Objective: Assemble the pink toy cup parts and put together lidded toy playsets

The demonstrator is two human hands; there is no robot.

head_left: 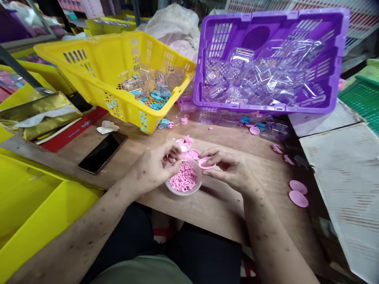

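A round translucent bowl (197,187) full of small pink plastic pieces (182,178) stands on the wooden table before me. My right hand (226,163) pinches a small pink oval plastic piece (206,163) between thumb and fingers, just right of the bowl's rim. Over the bowl's left rim is my left hand (158,165), its fingers curled towards the thumb; whether anything sits between them is hidden. Behind the bowl lies a little heap of pink oval pieces (194,154), partly covered by my left fingers.
A yellow basket (109,79) and a purple basket (266,106), both with clear plastic packages, stand at the back. A black phone (103,152) lies left. Two pink ovals (298,198) lie right, near a cardboard box (346,177). A yellow bin (68,197) borders the left side.
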